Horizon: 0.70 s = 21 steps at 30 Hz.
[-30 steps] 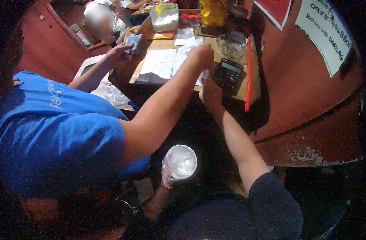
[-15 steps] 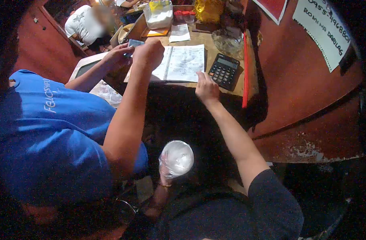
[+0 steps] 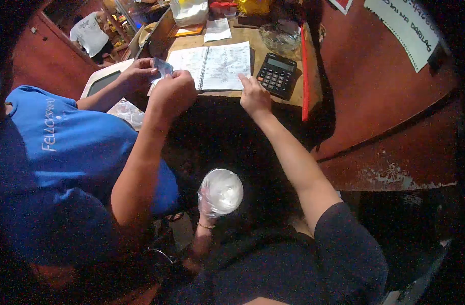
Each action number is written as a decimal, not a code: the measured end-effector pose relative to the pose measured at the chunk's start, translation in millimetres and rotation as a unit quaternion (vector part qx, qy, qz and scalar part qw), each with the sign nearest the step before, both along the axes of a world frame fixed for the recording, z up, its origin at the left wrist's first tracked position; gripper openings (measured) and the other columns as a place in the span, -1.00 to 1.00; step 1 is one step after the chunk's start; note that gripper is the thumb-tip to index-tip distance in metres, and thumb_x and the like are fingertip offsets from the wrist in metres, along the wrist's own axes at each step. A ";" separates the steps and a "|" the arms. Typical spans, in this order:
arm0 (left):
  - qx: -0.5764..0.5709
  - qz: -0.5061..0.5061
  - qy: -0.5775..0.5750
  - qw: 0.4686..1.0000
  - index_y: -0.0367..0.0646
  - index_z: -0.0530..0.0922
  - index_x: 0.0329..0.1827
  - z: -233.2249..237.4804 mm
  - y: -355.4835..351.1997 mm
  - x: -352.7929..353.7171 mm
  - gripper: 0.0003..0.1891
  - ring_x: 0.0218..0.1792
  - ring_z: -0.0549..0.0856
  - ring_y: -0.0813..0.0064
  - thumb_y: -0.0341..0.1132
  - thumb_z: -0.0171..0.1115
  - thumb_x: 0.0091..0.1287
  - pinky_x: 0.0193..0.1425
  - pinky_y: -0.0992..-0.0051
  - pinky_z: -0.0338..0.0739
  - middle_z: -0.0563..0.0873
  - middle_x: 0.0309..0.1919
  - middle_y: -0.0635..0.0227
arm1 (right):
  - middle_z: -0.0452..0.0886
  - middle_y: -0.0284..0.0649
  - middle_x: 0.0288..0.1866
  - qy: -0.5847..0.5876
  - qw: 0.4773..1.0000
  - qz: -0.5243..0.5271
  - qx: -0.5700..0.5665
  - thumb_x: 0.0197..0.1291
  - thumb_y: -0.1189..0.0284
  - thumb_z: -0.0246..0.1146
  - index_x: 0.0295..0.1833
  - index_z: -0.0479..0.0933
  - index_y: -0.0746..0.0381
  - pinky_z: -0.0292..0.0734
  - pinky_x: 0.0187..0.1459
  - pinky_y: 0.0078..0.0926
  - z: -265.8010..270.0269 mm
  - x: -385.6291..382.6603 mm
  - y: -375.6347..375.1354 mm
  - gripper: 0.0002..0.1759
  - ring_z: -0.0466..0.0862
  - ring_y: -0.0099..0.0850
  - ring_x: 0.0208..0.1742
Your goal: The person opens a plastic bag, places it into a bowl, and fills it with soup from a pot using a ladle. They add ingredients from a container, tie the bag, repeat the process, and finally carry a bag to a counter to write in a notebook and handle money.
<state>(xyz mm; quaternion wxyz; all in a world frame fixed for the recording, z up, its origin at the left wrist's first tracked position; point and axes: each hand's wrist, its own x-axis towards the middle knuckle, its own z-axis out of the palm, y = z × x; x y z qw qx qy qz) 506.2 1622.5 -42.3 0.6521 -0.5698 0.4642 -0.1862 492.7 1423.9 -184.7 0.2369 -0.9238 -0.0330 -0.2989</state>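
My left hand [image 3: 206, 209], with a bracelet at the wrist, is wrapped round a plastic-covered cup [image 3: 222, 191] that looks white inside. I hold it low in front of my body, and its contents are not clear. My right hand [image 3: 256, 95] is at the desk's front edge, fingers partly extended and nothing visible in them. Its fingertips are at the lower right corner of an open spiral notebook [image 3: 225, 66] with handwriting. Just right of them lies a black calculator [image 3: 276, 74].
At left, a person in a blue shirt [image 3: 75, 147] holds banknotes [image 3: 162, 68] in both hands. On the wooden desk [image 3: 232, 36] are a paper slip [image 3: 217, 30], a white bag [image 3: 190, 12] and clear plastic [image 3: 281, 38]. A red strip [image 3: 305, 76] runs along its right edge.
The view has shifted, so the desk sits higher and further left. The other person's hands have drawn closer around the banknotes. My grip on the cup is unchanged.
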 end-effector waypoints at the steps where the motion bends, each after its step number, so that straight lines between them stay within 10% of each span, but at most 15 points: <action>1: 0.016 0.005 -0.010 1.000 -0.15 0.59 -0.53 -1.4 1.6 -4.5 -0.90 -0.52 0.59 0.44 -0.41 0.11 0.04 -0.47 0.50 0.35 0.61 -0.62 0.34 | 0.49 -0.15 -0.25 -0.008 1.000 -0.016 0.024 0.01 0.56 0.01 0.08 0.36 0.07 0.49 -0.32 -0.26 1.1 0.5 1.6 -0.56 0.56 -0.14 -0.34; 5: -0.071 0.133 -0.071 0.986 -0.26 0.56 -0.35 -85.6 50.0 -14.7 -0.83 -0.44 0.57 0.45 -0.37 0.02 0.18 -0.37 0.56 0.50 0.61 -0.41 0.22 | 0.47 -0.10 -0.28 0.016 1.000 -0.007 0.016 -0.02 0.56 -0.02 -0.06 0.45 0.16 0.49 -0.32 -0.22 1.1 4.5 0.3 -0.64 0.55 -0.11 -0.32; 18: 0.111 -0.189 -0.056 0.974 -0.11 0.61 -0.53 -74.6 48.0 -73.3 -0.85 -0.47 0.58 0.42 -0.34 0.06 0.05 -0.36 0.36 0.40 0.62 -0.58 0.37 | 0.45 -0.04 -0.26 0.031 0.999 0.013 0.032 -0.06 0.58 -0.04 -0.19 0.50 0.24 0.48 -0.25 -0.22 6.5 8.1 -4.0 -0.70 0.53 -0.09 -0.24; 21: 0.080 -0.386 -0.348 0.851 -0.13 0.60 -0.49 -123.3 33.1 -62.1 -0.85 -0.43 0.59 0.40 -0.33 0.07 0.05 -0.31 0.36 0.40 0.64 -0.52 0.35 | 0.45 -0.04 -0.28 0.035 0.999 0.018 0.030 -0.07 0.59 -0.04 -0.25 0.51 0.26 0.47 -0.25 -0.22 3.2 12.9 -6.5 -0.73 0.53 -0.08 -0.24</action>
